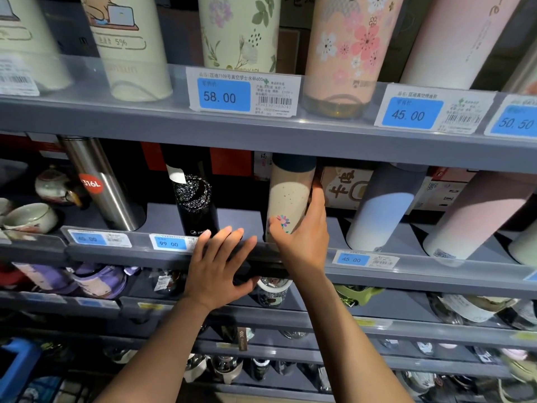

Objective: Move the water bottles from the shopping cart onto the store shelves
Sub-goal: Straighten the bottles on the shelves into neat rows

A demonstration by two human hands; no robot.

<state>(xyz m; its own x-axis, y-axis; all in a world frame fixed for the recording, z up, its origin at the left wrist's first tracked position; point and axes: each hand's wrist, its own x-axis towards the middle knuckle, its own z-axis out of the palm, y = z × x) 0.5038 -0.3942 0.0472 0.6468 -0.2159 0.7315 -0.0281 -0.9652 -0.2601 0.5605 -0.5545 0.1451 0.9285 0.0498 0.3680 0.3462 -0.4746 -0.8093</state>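
Right hand [302, 228]: curled round the lower part of a cream bottle with a dark cap and flower motif [287, 199], which is held upright on the middle shelf [406, 237]. Left hand [218, 263]: fingers spread and straight, laid flat on the shelf's front rail [130, 251], just left of the bottle. Black speckled bottle [197, 205] is stood further left; steel flask [98, 181] beyond it. Blue-white bottle [377, 210] is placed to the right.
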